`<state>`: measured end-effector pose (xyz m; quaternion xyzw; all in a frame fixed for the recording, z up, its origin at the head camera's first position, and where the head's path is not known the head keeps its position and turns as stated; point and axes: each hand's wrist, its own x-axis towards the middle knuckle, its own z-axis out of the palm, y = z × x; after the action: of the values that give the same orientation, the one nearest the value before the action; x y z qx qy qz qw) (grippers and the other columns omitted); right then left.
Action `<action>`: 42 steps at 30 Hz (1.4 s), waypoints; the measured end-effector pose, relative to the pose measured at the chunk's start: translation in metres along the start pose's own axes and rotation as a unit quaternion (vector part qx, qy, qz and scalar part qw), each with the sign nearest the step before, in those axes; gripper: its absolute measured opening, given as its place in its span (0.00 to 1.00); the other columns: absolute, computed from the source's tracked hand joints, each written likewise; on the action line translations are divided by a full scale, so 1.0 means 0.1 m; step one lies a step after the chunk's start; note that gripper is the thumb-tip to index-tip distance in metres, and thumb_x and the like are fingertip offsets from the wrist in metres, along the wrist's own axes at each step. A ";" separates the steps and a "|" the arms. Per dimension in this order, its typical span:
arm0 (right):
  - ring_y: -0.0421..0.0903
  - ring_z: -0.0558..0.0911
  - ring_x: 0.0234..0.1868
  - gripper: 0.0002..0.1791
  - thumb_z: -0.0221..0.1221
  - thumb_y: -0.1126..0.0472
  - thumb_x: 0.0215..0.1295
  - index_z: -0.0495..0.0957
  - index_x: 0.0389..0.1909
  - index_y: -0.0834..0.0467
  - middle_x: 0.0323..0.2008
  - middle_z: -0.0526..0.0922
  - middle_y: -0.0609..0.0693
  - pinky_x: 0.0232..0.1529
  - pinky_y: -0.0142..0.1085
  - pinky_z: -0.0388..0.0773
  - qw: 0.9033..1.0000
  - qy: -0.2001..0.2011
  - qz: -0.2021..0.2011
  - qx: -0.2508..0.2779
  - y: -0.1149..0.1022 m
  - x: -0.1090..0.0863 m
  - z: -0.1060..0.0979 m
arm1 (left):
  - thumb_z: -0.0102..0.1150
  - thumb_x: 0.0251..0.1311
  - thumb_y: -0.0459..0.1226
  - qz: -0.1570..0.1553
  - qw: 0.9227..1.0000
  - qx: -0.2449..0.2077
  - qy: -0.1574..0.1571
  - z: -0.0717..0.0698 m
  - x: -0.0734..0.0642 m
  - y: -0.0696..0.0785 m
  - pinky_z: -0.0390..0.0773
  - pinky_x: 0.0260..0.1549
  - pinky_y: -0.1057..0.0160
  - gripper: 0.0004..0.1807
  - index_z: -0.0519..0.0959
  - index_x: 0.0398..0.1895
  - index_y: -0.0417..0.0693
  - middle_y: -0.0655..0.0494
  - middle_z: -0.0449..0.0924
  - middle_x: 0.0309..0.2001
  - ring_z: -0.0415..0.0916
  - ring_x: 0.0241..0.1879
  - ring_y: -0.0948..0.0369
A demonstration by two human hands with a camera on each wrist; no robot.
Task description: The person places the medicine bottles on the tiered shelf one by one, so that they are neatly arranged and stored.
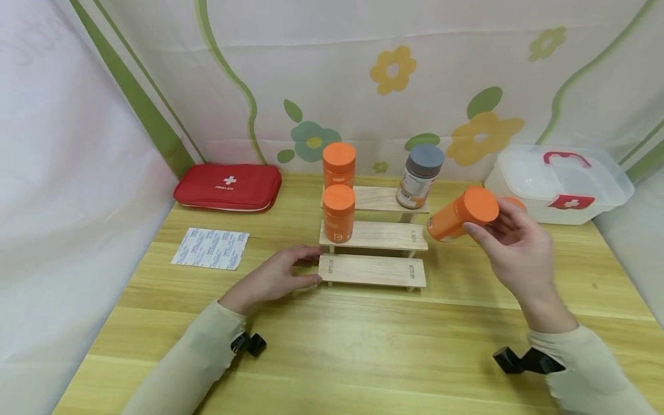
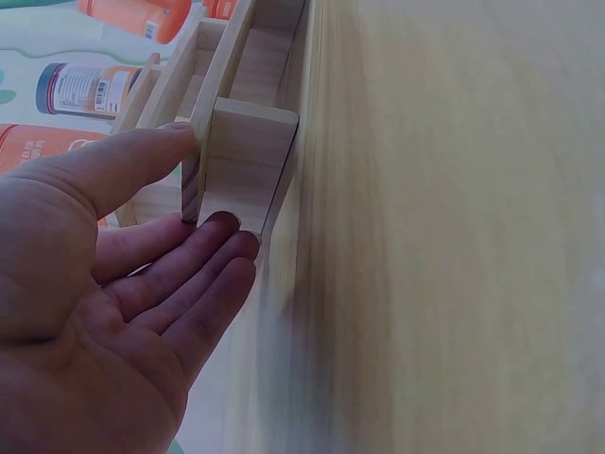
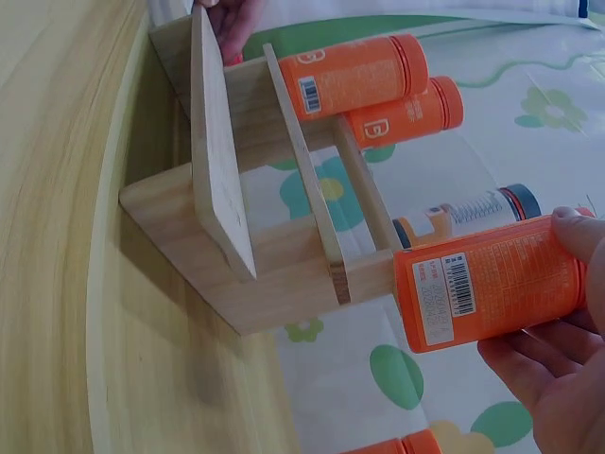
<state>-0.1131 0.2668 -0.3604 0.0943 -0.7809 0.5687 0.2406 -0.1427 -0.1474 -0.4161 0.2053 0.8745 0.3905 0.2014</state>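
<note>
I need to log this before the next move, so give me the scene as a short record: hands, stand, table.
left hand: at the left end of the wooden stand's bottom tier
right hand: holds a tilted orange bottle, right of the stand
top tier: upper orange bottle left, grey-lidded bottle right
middle tier: lower orange bottle, left
table: red first-aid pouch and printed sheet left; white box right
partly hidden: orange lid behind the right hand
</note>
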 end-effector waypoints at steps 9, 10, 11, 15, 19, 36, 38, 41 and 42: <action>0.35 0.89 0.52 0.33 0.68 0.84 0.59 0.79 0.67 0.69 0.54 0.89 0.42 0.54 0.22 0.85 0.999 -0.040 -0.004 0.033 -0.03 0.02 0.20 | 0.72 0.70 0.43 0.000 1.000 -0.002 0.001 0.00 0.00 0.00 0.75 0.75 0.45 0.33 0.75 0.76 0.48 0.54 0.82 0.68 0.78 0.69 0.53; 0.35 0.89 0.52 0.33 0.68 0.84 0.60 0.79 0.67 0.69 0.54 0.89 0.42 0.54 0.22 0.85 0.998 -0.046 -0.002 0.037 -0.03 0.02 0.22 | 0.72 0.70 0.43 0.000 1.000 -0.003 0.001 0.01 0.01 0.00 0.75 0.75 0.45 0.33 0.75 0.76 0.48 0.54 0.82 0.68 0.78 0.69 0.53; 0.35 0.89 0.52 0.32 0.68 0.84 0.60 0.79 0.67 0.69 0.54 0.89 0.42 0.53 0.22 0.85 0.998 -0.051 -0.002 0.038 -0.03 0.03 0.25 | 0.72 0.70 0.42 0.000 1.000 -0.004 0.001 0.01 0.01 -0.01 0.75 0.75 0.45 0.33 0.75 0.76 0.48 0.53 0.82 0.68 0.78 0.69 0.53; 0.33 0.89 0.51 0.30 0.69 0.82 0.62 0.79 0.66 0.70 0.53 0.89 0.38 0.52 0.23 0.86 0.997 -0.068 0.002 0.023 -0.02 0.03 0.33 | 0.72 0.70 0.42 0.004 1.000 -0.002 0.001 0.01 0.01 -0.01 0.76 0.74 0.45 0.33 0.75 0.76 0.47 0.53 0.82 0.68 0.78 0.69 0.52; 0.31 0.88 0.51 0.29 0.70 0.78 0.64 0.78 0.66 0.70 0.52 0.87 0.32 0.53 0.22 0.85 0.997 -0.077 0.009 -0.010 -0.02 0.04 0.39 | 0.72 0.70 0.42 0.005 1.000 0.001 0.002 0.01 0.00 0.00 0.76 0.74 0.45 0.33 0.75 0.76 0.47 0.53 0.82 0.68 0.78 0.68 0.52; 0.31 0.84 0.55 0.27 0.71 0.74 0.66 0.80 0.66 0.68 0.54 0.82 0.40 0.59 0.20 0.82 0.996 -0.086 0.008 -0.035 -0.12 0.09 0.57 | 0.72 0.71 0.43 0.005 1.000 0.000 0.000 0.01 0.00 -0.01 0.76 0.74 0.43 0.33 0.75 0.76 0.46 0.51 0.82 0.68 0.79 0.68 0.51; 0.31 0.83 0.56 0.28 0.71 0.73 0.66 0.80 0.67 0.67 0.55 0.81 0.44 0.60 0.19 0.81 0.995 -0.087 0.007 -0.044 -0.13 0.08 0.57 | 0.72 0.71 0.43 0.006 1.000 0.001 0.000 0.00 0.00 -0.01 0.76 0.74 0.43 0.33 0.75 0.76 0.46 0.52 0.83 0.68 0.79 0.68 0.51; 0.31 0.83 0.56 0.28 0.71 0.73 0.67 0.79 0.68 0.66 0.56 0.81 0.49 0.61 0.19 0.79 0.995 -0.090 0.010 -0.044 -0.14 0.08 0.57 | 0.72 0.71 0.43 0.009 1.000 0.004 0.000 0.00 0.00 -0.02 0.75 0.74 0.43 0.33 0.75 0.76 0.46 0.51 0.83 0.67 0.79 0.68 0.51; 0.31 0.82 0.57 0.28 0.71 0.72 0.67 0.79 0.68 0.66 0.56 0.81 0.50 0.61 0.18 0.79 0.995 -0.092 0.013 -0.040 -0.14 0.07 0.57 | 0.72 0.71 0.43 0.008 1.000 0.003 -0.001 0.00 0.01 -0.02 0.75 0.74 0.43 0.33 0.75 0.76 0.46 0.52 0.83 0.67 0.79 0.68 0.51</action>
<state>-0.1288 0.2103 -0.3584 0.1265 -0.8229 0.5290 0.1642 -0.1435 -0.1484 -0.4182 0.2134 0.8738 0.3894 0.1982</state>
